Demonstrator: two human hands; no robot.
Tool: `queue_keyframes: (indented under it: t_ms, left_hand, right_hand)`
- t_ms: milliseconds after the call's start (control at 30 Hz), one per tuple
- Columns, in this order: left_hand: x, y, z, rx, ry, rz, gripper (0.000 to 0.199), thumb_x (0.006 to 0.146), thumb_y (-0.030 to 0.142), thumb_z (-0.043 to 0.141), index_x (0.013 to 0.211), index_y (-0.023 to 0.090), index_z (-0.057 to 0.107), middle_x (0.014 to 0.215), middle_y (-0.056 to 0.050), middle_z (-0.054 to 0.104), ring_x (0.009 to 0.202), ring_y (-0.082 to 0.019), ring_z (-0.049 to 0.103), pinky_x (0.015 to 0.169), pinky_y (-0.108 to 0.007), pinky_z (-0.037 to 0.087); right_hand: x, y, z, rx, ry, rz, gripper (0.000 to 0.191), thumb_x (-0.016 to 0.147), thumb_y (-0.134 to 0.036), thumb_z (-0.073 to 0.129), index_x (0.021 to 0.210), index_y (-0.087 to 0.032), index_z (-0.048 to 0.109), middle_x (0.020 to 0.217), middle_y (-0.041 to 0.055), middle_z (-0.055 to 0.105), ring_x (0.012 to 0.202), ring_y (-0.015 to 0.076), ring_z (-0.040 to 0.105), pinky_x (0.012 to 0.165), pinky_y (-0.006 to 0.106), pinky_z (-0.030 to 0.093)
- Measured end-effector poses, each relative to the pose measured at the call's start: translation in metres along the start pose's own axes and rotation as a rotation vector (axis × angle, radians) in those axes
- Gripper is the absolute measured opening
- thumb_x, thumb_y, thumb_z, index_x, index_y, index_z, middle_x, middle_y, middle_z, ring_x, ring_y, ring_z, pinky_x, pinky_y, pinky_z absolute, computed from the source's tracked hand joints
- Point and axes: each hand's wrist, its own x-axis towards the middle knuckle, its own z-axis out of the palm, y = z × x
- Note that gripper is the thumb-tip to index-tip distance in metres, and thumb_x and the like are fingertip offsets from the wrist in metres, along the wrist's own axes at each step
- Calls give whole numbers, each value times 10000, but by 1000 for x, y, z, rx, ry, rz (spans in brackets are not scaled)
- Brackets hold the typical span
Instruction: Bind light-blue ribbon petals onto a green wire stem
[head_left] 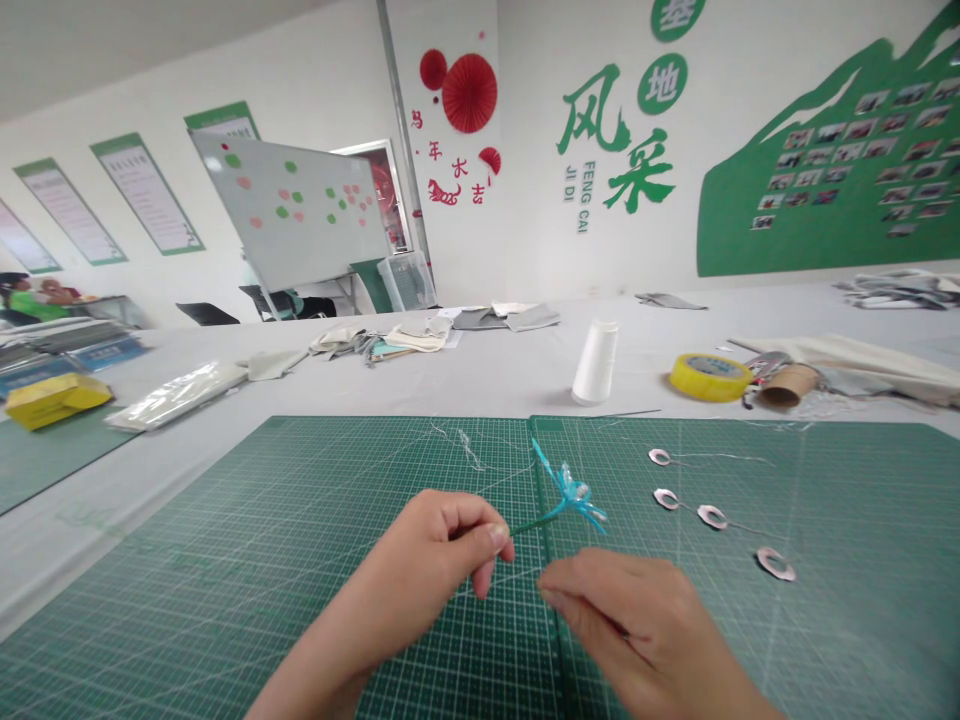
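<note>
Between the thumb and fingers of my left hand (466,545) is the green stem of a blue artificial flower (576,496). Its thin, shiny petals spread to the right, and one long strip points up and left. My right hand (622,610) is just below and to the right of the flower, apart from it, with thumb and forefinger pinched together. Whatever lies in that pinch, if anything, is too small to make out. Both hands are above the green cutting mats (420,450). A loose white thread (471,450) lies behind the flower.
Several pale rings, one a pink-white ring (775,564), lie on the right mat, some with thin tails. Beyond the mats stand a white thread cone (596,362), a yellow tape roll (710,377) and a cardboard tube (789,384). Fabric pieces (420,332) lie farther back.
</note>
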Motion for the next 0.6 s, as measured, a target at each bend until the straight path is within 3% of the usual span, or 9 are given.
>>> queue_keyframes:
  t_ms: [200,333,467,600]
  left_hand:
    - [-7,-3,0,-227,-298,10,217,848,289,576,743,136,688,511,45,509,483,-77,422,525,-194,330]
    - [-12,-5,3,-187,-465,-9,191,811,230,575,723,147,724,502,42,488,454,-71,422,467,-179,310]
    - [-16,-4,5,37,-472,-70,211,748,134,533,730,177,739,508,51,487,448,-76,418,425,-172,291]
    - [-18,-1,8,264,-352,-95,200,738,132,513,670,190,692,489,62,483,445,-77,406,444,-177,295]
  right_hand:
    - [7,7,1,344,-14,290,228,870,-299,558,691,-192,651,611,-24,579,580,131,499,552,239,377]
    - [9,12,0,542,-116,377,219,804,-358,632,680,-178,653,555,-49,460,519,104,383,485,223,297]
    - [10,11,-7,534,-142,383,248,774,-401,664,679,-171,668,502,-71,368,488,98,298,457,231,221]
    - [10,9,-13,512,-138,385,250,784,-399,651,680,-172,653,513,-79,332,489,96,271,453,233,206]
